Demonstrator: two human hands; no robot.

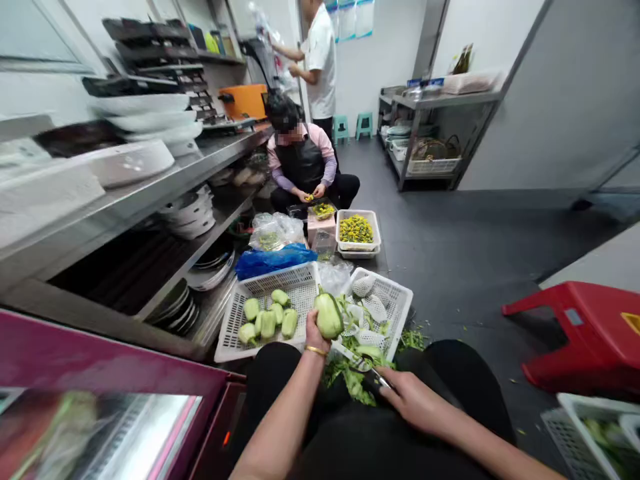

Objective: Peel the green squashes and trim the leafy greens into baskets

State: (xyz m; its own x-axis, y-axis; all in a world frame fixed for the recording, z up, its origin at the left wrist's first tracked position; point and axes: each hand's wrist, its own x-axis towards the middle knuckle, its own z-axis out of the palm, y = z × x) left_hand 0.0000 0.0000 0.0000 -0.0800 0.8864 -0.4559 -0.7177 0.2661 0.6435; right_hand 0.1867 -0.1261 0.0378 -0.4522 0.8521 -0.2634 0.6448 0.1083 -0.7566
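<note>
My left hand [316,335] is closed around a pale green gourd [329,318], stem up, above the gap between two white baskets. It is partly peeled, with darker skin on its right side. Lower and to the right, my right hand [413,398] grips a metal-handled peeler [381,379], apart from the gourd. Several peeled pale green gourds [268,324] lie in the left white basket [227,337]. The right basket [403,303] holds white foam nets [375,308] and green peelings [357,387], some spilling out near my knees.
Ahead, a crouching person [305,160] handles yellow flowers beside a white tray of yellow flowers [356,229]. Another person [320,63] stands behind. A metal shelf with dishes [215,160] runs along the left. A red stool [585,333] and another basket [575,433] are at right.
</note>
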